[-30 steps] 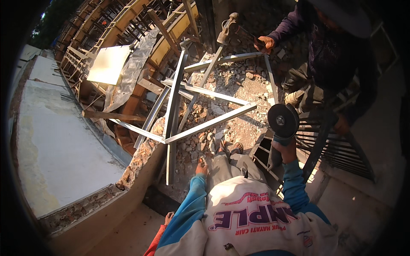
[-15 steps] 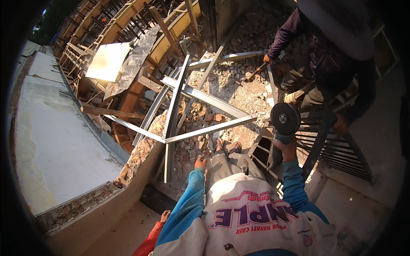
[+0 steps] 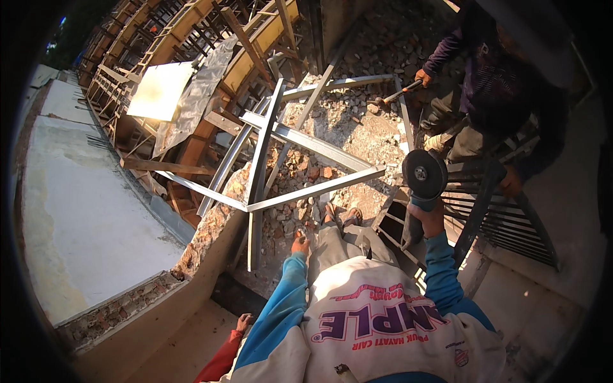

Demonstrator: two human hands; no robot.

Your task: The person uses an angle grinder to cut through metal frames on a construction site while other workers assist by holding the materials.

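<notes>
My right hand (image 3: 431,221) is closed round the body of an angle grinder (image 3: 424,205). Its dark round disc (image 3: 424,175) points up and away from me, next to a dark metal grille (image 3: 504,220). Out in front of my left thigh hangs my left hand (image 3: 300,244), its thumb apart from loosely bent fingers, with nothing visible in it. Beyond it lie several crossed light metal channels (image 3: 319,189), propped on a broken wall edge (image 3: 207,239) and rubble. Whether the disc is spinning, I cannot tell.
A co-worker at the right holds a hammer (image 3: 403,92) over the rubble (image 3: 338,134) and rests the other hand on the grille. Another person's red sleeve (image 3: 223,354) shows at lower left. Timber formwork (image 3: 185,38) and a pale roof slab (image 3: 89,210) lie beyond the wall.
The co-worker's hammer has risen and shifted right, away from the rubble. My grinder has moved only slightly; the metal channels stay in place.
</notes>
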